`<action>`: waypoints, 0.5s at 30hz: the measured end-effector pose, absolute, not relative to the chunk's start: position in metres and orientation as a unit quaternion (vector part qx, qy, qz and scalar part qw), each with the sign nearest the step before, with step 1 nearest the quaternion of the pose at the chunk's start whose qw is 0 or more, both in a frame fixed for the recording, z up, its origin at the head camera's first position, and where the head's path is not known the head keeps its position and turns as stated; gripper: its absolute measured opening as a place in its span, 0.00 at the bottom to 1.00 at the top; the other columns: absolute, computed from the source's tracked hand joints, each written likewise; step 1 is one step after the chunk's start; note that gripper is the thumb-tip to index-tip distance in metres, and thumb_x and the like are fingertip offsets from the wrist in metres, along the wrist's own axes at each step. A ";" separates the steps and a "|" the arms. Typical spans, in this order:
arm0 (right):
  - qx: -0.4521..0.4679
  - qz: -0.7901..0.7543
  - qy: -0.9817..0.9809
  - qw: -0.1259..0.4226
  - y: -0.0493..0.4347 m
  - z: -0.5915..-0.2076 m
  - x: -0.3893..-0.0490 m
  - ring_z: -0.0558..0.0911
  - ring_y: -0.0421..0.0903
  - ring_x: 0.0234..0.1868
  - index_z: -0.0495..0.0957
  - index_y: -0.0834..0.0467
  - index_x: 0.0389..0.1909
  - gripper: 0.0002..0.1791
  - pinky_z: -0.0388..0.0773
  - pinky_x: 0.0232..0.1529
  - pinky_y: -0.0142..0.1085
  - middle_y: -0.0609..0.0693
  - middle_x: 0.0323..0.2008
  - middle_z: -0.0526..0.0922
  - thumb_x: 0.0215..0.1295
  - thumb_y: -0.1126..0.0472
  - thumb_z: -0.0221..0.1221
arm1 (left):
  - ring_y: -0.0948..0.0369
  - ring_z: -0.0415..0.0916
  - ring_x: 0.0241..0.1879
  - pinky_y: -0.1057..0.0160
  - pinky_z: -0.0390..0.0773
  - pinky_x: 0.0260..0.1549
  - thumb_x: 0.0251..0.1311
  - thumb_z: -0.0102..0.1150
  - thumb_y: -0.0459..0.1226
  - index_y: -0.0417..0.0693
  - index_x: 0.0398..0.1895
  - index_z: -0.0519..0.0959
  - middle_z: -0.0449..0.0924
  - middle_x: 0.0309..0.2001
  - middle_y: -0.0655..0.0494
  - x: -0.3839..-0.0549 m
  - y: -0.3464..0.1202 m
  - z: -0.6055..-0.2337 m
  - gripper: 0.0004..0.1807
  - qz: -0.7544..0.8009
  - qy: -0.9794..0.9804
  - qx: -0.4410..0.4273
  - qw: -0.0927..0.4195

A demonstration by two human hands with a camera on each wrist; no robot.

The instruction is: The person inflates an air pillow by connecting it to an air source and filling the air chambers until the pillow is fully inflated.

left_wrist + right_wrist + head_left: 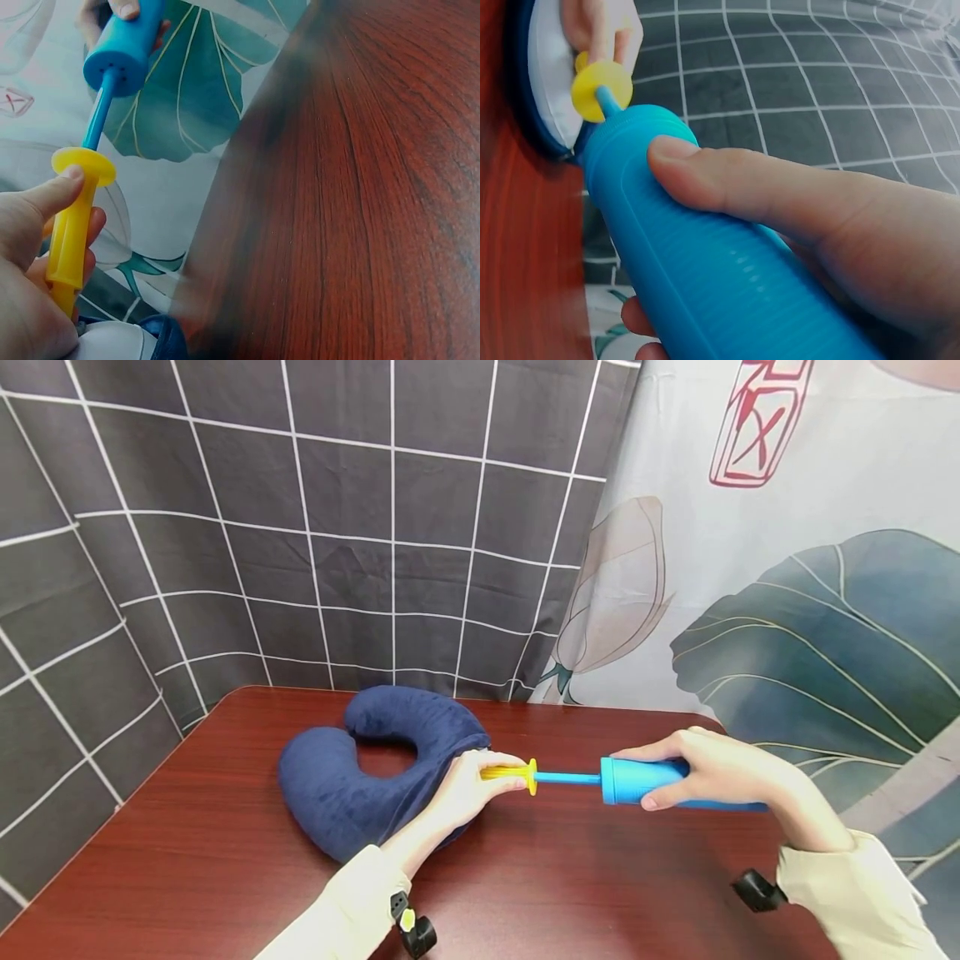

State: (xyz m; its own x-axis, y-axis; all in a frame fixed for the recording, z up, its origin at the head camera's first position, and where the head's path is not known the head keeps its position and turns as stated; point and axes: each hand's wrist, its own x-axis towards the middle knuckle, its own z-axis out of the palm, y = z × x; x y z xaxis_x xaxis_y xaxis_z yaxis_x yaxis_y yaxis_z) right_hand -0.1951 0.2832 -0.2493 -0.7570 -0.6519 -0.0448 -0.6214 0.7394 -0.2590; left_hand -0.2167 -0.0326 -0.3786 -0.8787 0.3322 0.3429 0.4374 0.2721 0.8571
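A blue hand air pump (628,780) is held level above the table between both hands. My right hand (712,770) grips its ribbed barrel, thumb laid along one side in the right wrist view. My left hand (467,787) holds the yellow flanged end piece (69,240), with the thumb near the flange. Between barrel and flange a length of thin blue rod (567,778) shows. Close beside the left hand lies a navy U-shaped neck pillow (318,789); a white inner part (549,82) shows at its edge. The yellow piece's far tip is hidden in the head view.
Below everything is a reddish-brown wooden table (555,877). A dark grey curtain with white grid lines (345,568) hangs behind it. To the right hangs a white cloth with a leaf and flower print (637,643).
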 end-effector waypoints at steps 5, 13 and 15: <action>-0.341 -0.097 0.933 0.059 0.267 -0.253 -0.200 0.75 0.31 0.35 0.76 0.38 0.63 0.34 0.72 0.32 0.28 0.34 0.39 0.83 0.54 0.35 0.67 | 0.61 0.84 0.44 0.72 0.78 0.46 0.54 0.72 0.40 0.48 0.47 0.86 0.89 0.43 0.54 -0.215 -0.033 -0.377 0.17 -0.555 -0.797 -0.233 0.048; -0.346 -0.088 0.932 0.061 0.243 -0.260 -0.207 0.75 0.32 0.33 0.76 0.40 0.63 0.34 0.72 0.31 0.29 0.35 0.37 0.84 0.54 0.36 0.67 | 0.60 0.84 0.43 0.73 0.79 0.45 0.54 0.72 0.41 0.49 0.48 0.86 0.88 0.44 0.53 -0.213 -0.032 -0.374 0.17 -0.557 -0.799 -0.224 0.040; -0.346 -0.084 0.932 0.060 0.238 -0.263 -0.208 0.76 0.32 0.33 0.76 0.40 0.63 0.34 0.72 0.32 0.29 0.35 0.37 0.84 0.55 0.36 0.67 | 0.60 0.84 0.44 0.72 0.79 0.46 0.55 0.71 0.41 0.48 0.48 0.86 0.88 0.44 0.53 -0.213 -0.032 -0.374 0.17 -0.552 -0.801 -0.227 0.042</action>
